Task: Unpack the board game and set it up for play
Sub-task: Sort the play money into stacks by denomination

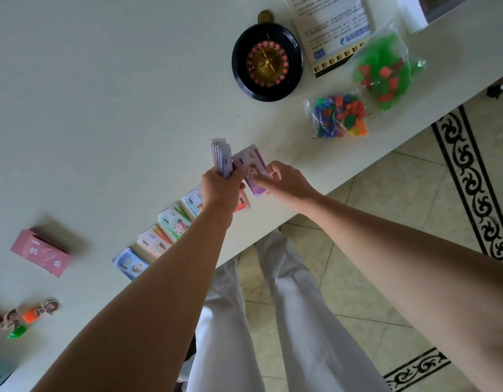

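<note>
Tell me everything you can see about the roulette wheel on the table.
The roulette wheel is round, with a wide glossy black rim that looks plastic, a ring of red and black numbered pockets and a gold-coloured centre with a spindle. It lies flat on the white table, nothing on it. A small brass-coloured disc sits at its far edge and a printed instruction sheet lies close beside it; whether either touches it cannot be told.

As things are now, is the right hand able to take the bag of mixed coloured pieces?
Probably not at once. The table between the right hand and the bag of mixed coloured pieces is bare, but the hand pinches a purple note and would need to release it first.
</note>
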